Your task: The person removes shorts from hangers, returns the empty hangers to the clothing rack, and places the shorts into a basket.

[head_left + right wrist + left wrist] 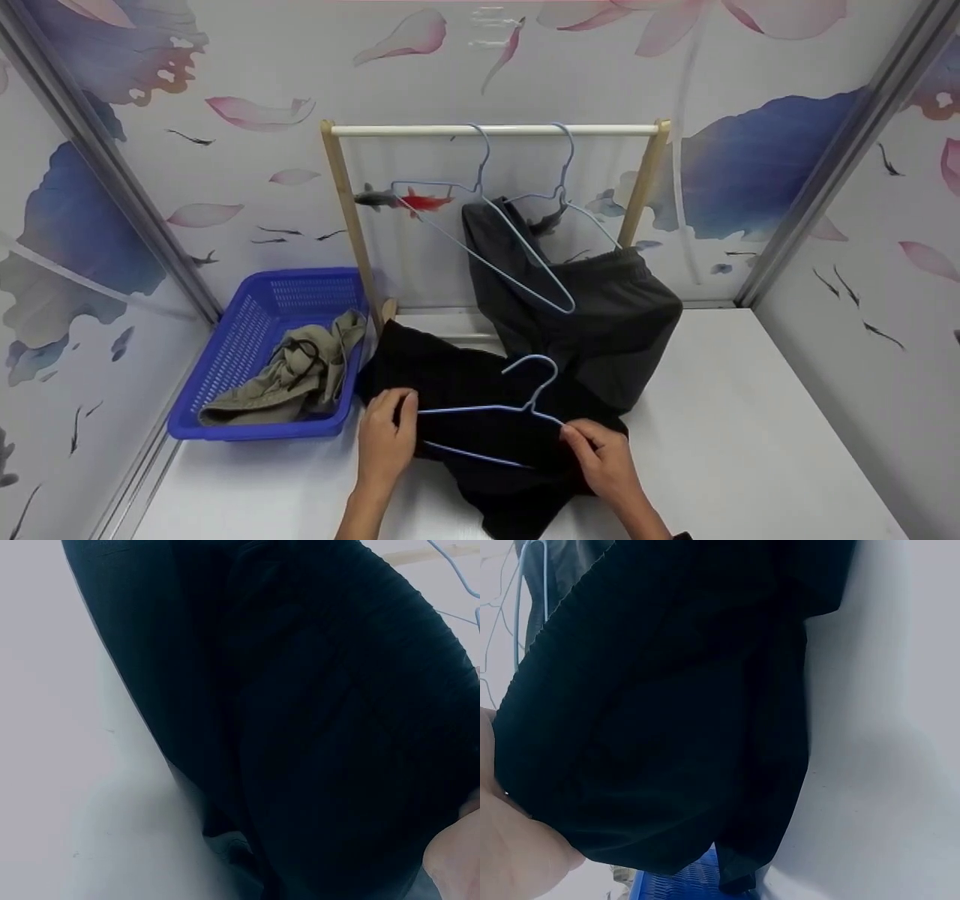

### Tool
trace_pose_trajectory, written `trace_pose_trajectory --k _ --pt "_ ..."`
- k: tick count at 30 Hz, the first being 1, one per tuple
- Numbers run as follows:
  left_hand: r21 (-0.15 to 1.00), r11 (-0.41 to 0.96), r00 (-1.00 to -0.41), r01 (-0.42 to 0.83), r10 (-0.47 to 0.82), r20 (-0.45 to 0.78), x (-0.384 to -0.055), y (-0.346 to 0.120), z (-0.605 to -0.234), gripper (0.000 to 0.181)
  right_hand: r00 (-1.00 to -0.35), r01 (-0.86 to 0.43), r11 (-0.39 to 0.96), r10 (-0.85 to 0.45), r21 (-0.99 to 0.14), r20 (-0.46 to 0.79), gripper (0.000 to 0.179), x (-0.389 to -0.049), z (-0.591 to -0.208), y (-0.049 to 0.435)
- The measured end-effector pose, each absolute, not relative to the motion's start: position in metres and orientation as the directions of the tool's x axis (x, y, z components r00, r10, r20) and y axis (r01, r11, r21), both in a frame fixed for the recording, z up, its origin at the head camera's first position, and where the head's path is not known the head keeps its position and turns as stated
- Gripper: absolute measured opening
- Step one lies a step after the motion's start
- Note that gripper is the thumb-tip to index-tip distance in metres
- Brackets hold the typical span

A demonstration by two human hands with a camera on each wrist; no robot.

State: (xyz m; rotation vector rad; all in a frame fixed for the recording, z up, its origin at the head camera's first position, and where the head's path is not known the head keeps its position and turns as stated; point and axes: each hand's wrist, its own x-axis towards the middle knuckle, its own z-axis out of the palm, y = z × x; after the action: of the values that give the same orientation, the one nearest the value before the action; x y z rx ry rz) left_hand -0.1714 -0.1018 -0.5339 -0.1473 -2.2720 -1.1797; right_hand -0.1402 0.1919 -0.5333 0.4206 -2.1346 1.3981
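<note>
Black shorts (480, 382) with a gathered elastic waistband (420, 622) are spread low in front of the rack. A light blue wire hanger (532, 409) sits at their waist, its hook pointing up and its lower bar partly covered by cloth. My left hand (388, 435) grips the waistband at the hanger's left end. On the other side my right hand (604, 457) pinches the waistband where the hanger's right arm meets it. In the left wrist view, black cloth (652, 720) hangs down from the hand. Both hanger ends are hidden by fingers and cloth.
Behind stands a wooden rack with a white rail (420, 131). On it hang a bare blue hanger (487, 255) and another hanger holding dark grey shorts (622, 322). To the left, a blue basket (187, 409) holds a khaki garment (300, 375). Patterned walls enclose the white table (750, 435).
</note>
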Motion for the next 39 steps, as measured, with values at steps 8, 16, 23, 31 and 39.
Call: trace_pose_trajectory --k 8,16,23,31,39 --pt "0.736 0.581 -0.836 0.348 -0.163 0.524 -0.173 -0.105 -0.532 0.018 -0.790 -0.555 0.395 0.025 -0.732 0.612 0.024 -0.140 -0.534 0.194" --pt "0.817 0.481 -0.865 0.319 -0.204 0.458 -0.174 -0.108 -0.529 0.018 -0.784 -0.567 0.383 0.020 -0.729 0.621 0.023 -0.139 -0.533 0.195" --pt "0.894 0.381 -0.906 0.238 -0.246 0.346 -0.175 -0.110 -0.525 0.021 -0.787 -0.562 0.381 0.025 -0.734 0.616 0.023 -0.139 -0.531 0.196" --pt "0.910 0.354 -0.912 0.218 -0.259 0.319 -0.175 -0.112 -0.524 0.021 -0.780 -0.568 0.394 0.024 -0.722 0.626 0.024 -0.139 -0.530 0.196" --pt "0.949 0.278 -0.923 0.148 -0.306 0.233 -0.176 -0.113 -0.522 0.024 -0.799 -0.548 0.386 0.020 -0.742 0.601 0.024 -0.138 -0.527 0.195"
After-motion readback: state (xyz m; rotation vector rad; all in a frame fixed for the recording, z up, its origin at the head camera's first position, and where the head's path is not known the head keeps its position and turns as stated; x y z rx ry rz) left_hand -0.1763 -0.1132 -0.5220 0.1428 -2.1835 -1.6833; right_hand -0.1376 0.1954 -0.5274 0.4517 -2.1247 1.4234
